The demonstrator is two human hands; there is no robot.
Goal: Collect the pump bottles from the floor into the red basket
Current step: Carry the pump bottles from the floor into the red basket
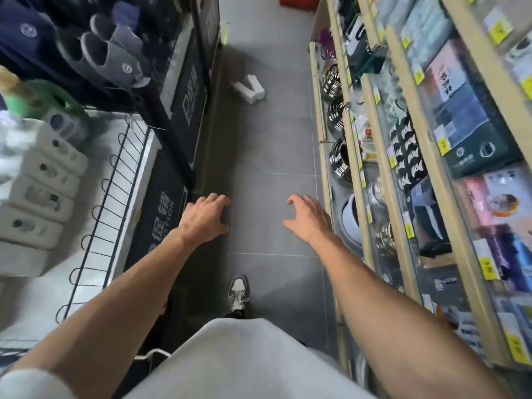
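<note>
Two white pump bottles (249,87) lie on their sides on the grey tile floor, far ahead in the shop aisle. The red basket (298,0) shows only as a red patch at the very top edge, further down the aisle. My left hand (205,217) and my right hand (309,217) are stretched out in front of me at waist height, both with loosely curled fingers and nothing in them. Both hands are well short of the bottles.
Wooden shelves (383,174) with packaged goods and bowls line the right side. A white wire-edged display (112,203) with white bottles and a dark promotion board (161,214) stand on the left. My shoe (238,292) is on the grey floor between them.
</note>
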